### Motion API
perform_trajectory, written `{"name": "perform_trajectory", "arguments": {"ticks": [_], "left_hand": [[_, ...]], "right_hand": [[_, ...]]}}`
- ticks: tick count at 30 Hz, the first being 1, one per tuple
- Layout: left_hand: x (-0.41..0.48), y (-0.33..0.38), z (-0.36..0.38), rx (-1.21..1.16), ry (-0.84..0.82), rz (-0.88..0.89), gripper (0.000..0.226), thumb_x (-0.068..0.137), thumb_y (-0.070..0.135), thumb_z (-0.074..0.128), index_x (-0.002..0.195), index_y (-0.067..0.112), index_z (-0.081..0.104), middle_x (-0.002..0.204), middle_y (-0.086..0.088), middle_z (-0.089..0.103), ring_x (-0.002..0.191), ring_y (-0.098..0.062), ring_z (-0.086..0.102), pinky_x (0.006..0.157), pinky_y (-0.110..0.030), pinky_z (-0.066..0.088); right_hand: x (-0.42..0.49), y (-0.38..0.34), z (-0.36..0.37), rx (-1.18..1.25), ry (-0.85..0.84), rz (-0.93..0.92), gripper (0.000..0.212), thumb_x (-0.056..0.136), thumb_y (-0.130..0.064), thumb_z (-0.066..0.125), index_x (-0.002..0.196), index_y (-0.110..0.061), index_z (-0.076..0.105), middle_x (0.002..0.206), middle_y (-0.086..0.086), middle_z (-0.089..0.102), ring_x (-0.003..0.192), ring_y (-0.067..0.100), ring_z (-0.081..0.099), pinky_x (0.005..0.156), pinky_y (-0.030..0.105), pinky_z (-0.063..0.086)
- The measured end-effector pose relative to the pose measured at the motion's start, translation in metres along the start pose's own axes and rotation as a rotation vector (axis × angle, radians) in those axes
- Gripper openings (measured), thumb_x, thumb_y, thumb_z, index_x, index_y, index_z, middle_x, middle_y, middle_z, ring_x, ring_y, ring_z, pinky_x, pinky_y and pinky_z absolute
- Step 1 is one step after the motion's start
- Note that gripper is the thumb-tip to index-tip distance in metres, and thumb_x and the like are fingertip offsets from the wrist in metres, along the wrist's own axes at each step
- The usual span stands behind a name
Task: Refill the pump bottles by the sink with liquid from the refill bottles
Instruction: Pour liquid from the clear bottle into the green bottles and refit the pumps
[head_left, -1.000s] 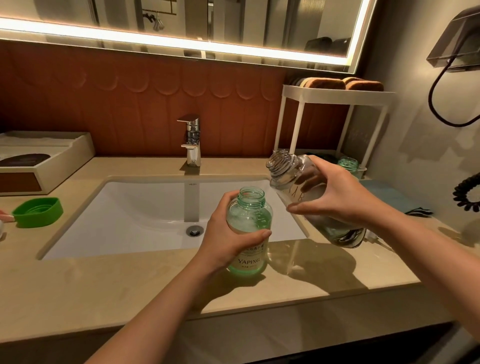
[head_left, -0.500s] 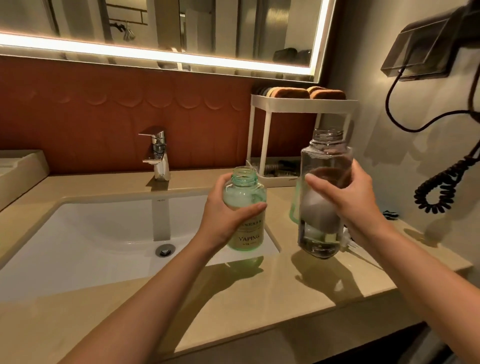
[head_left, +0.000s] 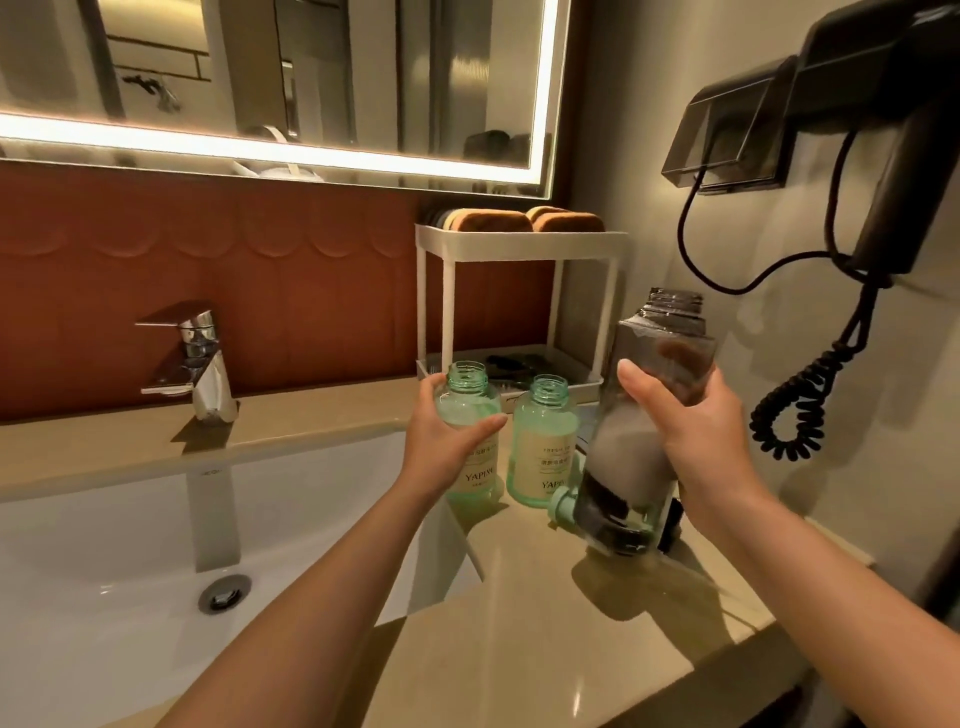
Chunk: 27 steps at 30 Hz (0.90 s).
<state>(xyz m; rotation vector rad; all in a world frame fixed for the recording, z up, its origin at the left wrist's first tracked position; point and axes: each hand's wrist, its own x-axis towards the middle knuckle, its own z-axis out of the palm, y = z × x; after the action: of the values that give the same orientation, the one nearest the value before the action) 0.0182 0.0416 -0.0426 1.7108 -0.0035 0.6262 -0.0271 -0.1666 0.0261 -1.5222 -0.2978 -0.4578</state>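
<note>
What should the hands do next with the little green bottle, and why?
Probably the left hand should set the small green plastic bottle down on the beige counter, beside the matching green bottle standing there. It hangs low near the counter, and the right hand holds the big clear refill bottle upright, away from both open necks, so no pouring is set up.

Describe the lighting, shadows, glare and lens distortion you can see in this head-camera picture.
Head view throughout: the mirror's light strip is blown out to white; the refill bottle in the right hand throws a dark shadow onto the counter; the faucet shows bright glints; wide-angle distortion tilts the mirror's edge; the green bottle in the left hand has a legible label.
</note>
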Motion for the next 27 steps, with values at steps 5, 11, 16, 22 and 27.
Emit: {"name": "perform_trajectory", "arguments": {"ticks": [5,11,16,22,27], "left_hand": [[0.02,-0.018,0.011,0.023,0.005,-0.036,0.074,0.069,0.031,0.079,0.128,0.028,0.035,0.122,-0.002,0.054,0.11,-0.023,0.053,0.087,-0.038,0.047],[0.041,-0.031,0.019,0.047,0.007,-0.051,0.078,0.071,0.033,0.076,0.134,0.024,0.03,0.131,-0.008,0.05,0.115,-0.026,0.051,0.095,-0.049,0.046],[0.052,-0.033,0.02,0.053,-0.087,-0.036,0.075,0.081,0.035,0.067,0.139,0.024,0.019,0.144,-0.007,0.035,0.122,-0.02,0.04,0.095,-0.039,0.04],[0.058,-0.025,0.015,0.294,-0.09,-0.039,0.08,0.088,0.055,0.045,0.147,0.024,0.001,0.157,-0.004,0.005,0.142,-0.028,0.012,0.112,-0.058,0.016],[0.025,0.007,0.026,0.195,0.224,0.249,0.068,0.081,0.054,0.052,0.134,0.016,0.031,0.131,-0.003,0.033,0.121,-0.011,0.032,0.099,-0.025,0.029]], "right_hand": [[0.013,0.007,-0.007,-0.015,0.033,0.022,0.059,0.045,-0.061,0.072,0.096,-0.034,0.058,0.082,-0.024,0.068,0.076,-0.009,0.062,0.071,0.024,0.044],[0.024,0.016,-0.01,-0.013,0.068,0.053,0.064,0.041,-0.062,0.072,0.097,-0.035,0.059,0.085,-0.016,0.068,0.081,-0.001,0.063,0.077,0.028,0.049],[0.025,0.021,-0.009,-0.008,0.055,0.074,0.062,0.042,-0.062,0.072,0.097,-0.036,0.058,0.082,-0.02,0.068,0.078,-0.005,0.062,0.075,0.027,0.048],[0.023,0.021,-0.01,0.0,0.052,0.079,0.061,0.043,-0.059,0.072,0.096,-0.034,0.058,0.081,-0.022,0.068,0.074,-0.01,0.061,0.069,0.023,0.044],[0.02,0.018,-0.013,-0.001,0.044,0.08,0.057,0.043,-0.061,0.072,0.093,-0.038,0.057,0.082,-0.021,0.067,0.08,-0.003,0.062,0.071,0.024,0.045]]}}
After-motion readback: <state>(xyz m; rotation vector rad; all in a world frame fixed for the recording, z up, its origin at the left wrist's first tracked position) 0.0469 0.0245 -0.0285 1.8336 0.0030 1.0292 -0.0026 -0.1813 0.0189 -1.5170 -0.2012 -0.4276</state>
